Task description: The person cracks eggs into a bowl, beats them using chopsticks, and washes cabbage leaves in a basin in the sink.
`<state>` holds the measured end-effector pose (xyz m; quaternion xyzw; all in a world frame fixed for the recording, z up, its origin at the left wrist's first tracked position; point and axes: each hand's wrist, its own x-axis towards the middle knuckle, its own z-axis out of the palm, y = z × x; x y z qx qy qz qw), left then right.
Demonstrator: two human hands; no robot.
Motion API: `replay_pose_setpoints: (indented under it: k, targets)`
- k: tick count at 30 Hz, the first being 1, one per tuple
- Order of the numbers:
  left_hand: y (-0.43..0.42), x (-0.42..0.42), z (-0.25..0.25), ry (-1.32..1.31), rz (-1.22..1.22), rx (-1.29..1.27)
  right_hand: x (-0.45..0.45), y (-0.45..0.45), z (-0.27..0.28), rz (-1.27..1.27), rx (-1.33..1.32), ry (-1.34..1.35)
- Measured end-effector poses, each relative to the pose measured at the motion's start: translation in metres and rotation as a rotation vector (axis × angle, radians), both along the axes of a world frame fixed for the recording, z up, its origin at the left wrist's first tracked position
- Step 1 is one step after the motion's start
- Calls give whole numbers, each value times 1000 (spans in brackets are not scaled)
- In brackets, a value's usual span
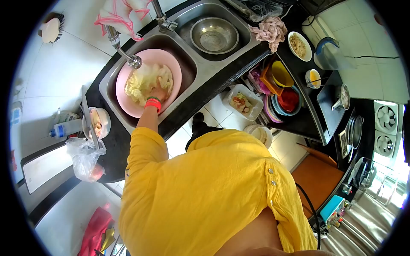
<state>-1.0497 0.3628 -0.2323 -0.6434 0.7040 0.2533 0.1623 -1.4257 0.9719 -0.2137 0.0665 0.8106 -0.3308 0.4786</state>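
My left hand point(159, 94), with a red band at the wrist, reaches into a pink basin point(124, 96) in the left sink bowl. It is among pale yellow-green cabbage-like leaves point(139, 85). The fingers are partly covered by the leaves and blurred, so whether they grip any is unclear. A metal tap point(134, 62) hangs over the basin's far left rim, with a whitish blur below it. My right hand is out of sight.
The right sink bowl holds a steel bowl point(213, 36). Left of the sink, a knife point(89, 115) lies across a white container point(102, 121), near a plastic bag point(85, 158). Below the counter is a tub of scraps point(243, 104). A plate of chopped food point(300, 46) stands right.
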Motion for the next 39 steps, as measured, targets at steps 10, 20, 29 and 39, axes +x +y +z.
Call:
replay_pose_setpoints:
  k: [10, 20, 29, 39]
  targets:
    - [-12, -1, 80, 325, -199, -339, 6, -60, 8, -82, -144, 17]
    - [-48, -114, 125, 1162, 354, 2, -38, -150, 15, 52, -126, 325]
    - [-147, -212, 153, 1731, 494, 330, 23, -20, -29, -669, -8, -14]
    - [-142, -276, 185, 1404, 494, -62, 93, 10, 1, -794, 126, -47]
